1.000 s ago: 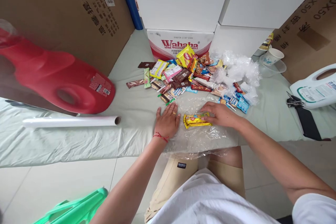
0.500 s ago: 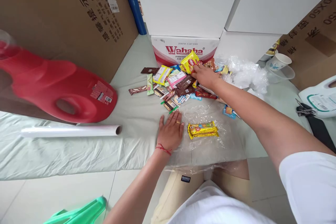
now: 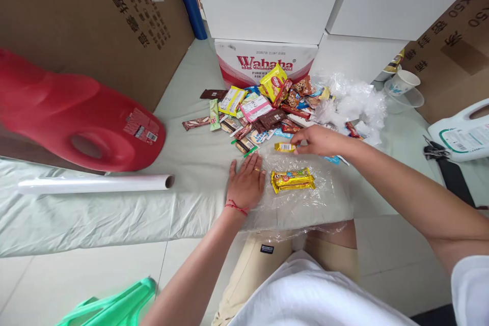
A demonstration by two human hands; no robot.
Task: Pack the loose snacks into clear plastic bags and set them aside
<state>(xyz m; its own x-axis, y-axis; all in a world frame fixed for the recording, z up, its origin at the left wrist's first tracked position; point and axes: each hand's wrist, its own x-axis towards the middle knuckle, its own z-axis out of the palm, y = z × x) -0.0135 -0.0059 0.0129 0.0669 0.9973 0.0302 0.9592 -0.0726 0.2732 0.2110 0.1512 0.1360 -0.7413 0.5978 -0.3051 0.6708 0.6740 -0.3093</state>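
Note:
My right hand (image 3: 311,140) pinches a small yellow-wrapped snack bar (image 3: 284,147) by its right end, just in front of the snack pile. My left hand (image 3: 246,178) lies flat, fingers spread, on the left edge of a clear plastic sheet (image 3: 328,204). On that sheet rests a small stack of yellow snack bars (image 3: 293,179), to the right of my left hand. Behind both hands spreads a heap of wrapped snacks, among them a yellow Nabati packet (image 3: 274,82), a pink-and-white packet (image 3: 256,108) and a brown packet (image 3: 272,118).
Crumpled clear plastic (image 3: 351,107) lies right of the heap, near a paper cup (image 3: 405,82). At the left are a red jug (image 3: 95,117) and a white roll (image 3: 99,183). A Wahaha carton (image 3: 263,63) stands behind; a white jug (image 3: 462,135) and black phone-like object (image 3: 456,181) are at right.
My right hand has come back from the top of the heap toward the plastic sheet, now with a yellow snack bar in its fingers. My left hand stays flat in place.

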